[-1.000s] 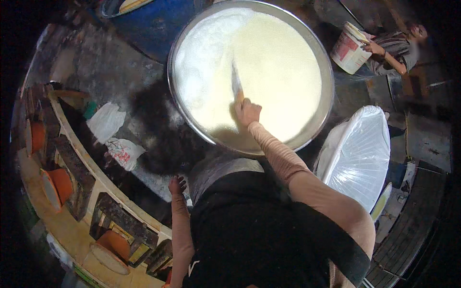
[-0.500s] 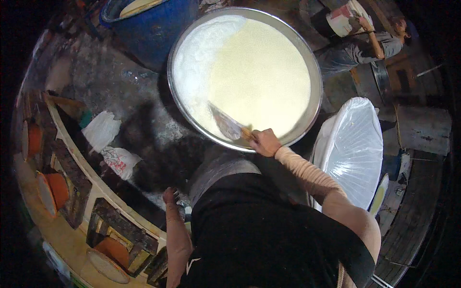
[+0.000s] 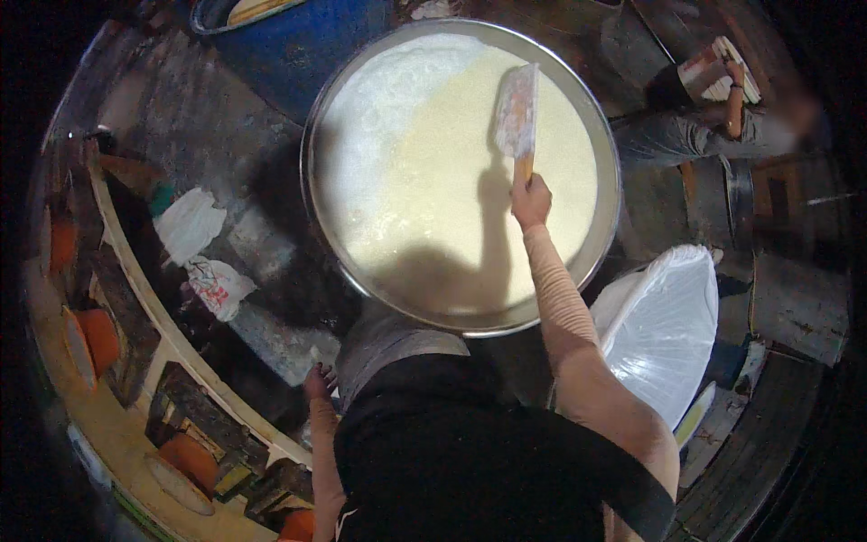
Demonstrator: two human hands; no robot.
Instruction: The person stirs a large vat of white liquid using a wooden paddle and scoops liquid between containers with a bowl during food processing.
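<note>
My right hand (image 3: 532,200) is closed round the wooden handle of a broad flat paddle (image 3: 517,110), its blade streaked with white. I hold it over the right part of a large round metal vat (image 3: 308,172). Inside the vat is a smooth pale-yellow surface (image 3: 452,181), with white foam (image 3: 370,108) along the left side. I cannot tell whether the blade touches the surface. The shadow of my arm falls across the yellow. Low at my left side hangs my left hand (image 3: 320,381), fingers loosely apart and holding nothing.
A blue tub (image 3: 289,59) stands behind the vat, upper left. At right is a round container covered with white plastic sheeting (image 3: 659,334). Another person (image 3: 704,135) holds a bucket at the far right. Left are plastic bags (image 3: 191,224) and a wooden frame with orange bowls (image 3: 101,341).
My right hand has swung the paddle from the vat's near-left edge up and right, over the yellow area. The view has shifted, and white foam now covers less of the near-left side.
</note>
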